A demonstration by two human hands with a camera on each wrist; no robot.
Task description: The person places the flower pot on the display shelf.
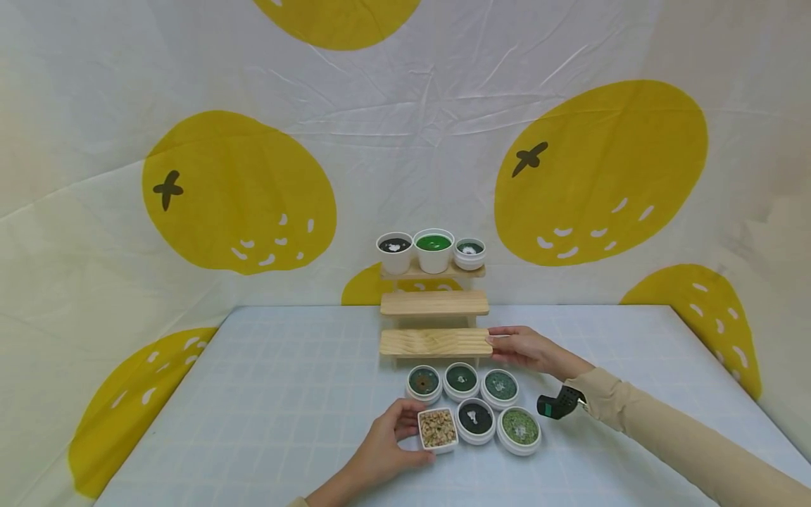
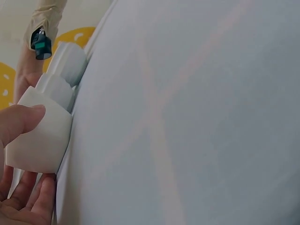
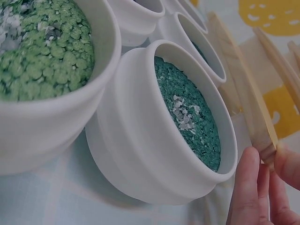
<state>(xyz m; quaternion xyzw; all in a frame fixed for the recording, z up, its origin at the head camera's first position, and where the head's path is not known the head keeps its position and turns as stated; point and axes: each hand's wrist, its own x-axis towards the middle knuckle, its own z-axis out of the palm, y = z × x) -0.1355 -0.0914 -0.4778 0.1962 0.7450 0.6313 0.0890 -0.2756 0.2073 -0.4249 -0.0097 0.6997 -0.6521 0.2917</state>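
My left hand (image 1: 384,445) holds a square white pot (image 1: 438,429) of tan granules at the front left of a cluster. In the left wrist view the thumb lies on one side of the pot (image 2: 42,136) and fingers are on the opposite side. My right hand (image 1: 531,350) pinches the right end of the lowest wooden shelf (image 1: 435,343) of a three-step stand. The right wrist view has its thumb and fingers at that board's end (image 3: 268,149). Beside the square pot stand a dark-filled round pot (image 1: 476,420) and a green-filled one (image 1: 519,430).
Three more round pots, one being a teal-filled pot (image 1: 500,388), line up before the stand. On the top shelf (image 1: 405,272) are two tall white cups, one a green-filled cup (image 1: 434,251), and a small pot (image 1: 469,253). Behind hangs a lemon-print cloth (image 1: 418,141).
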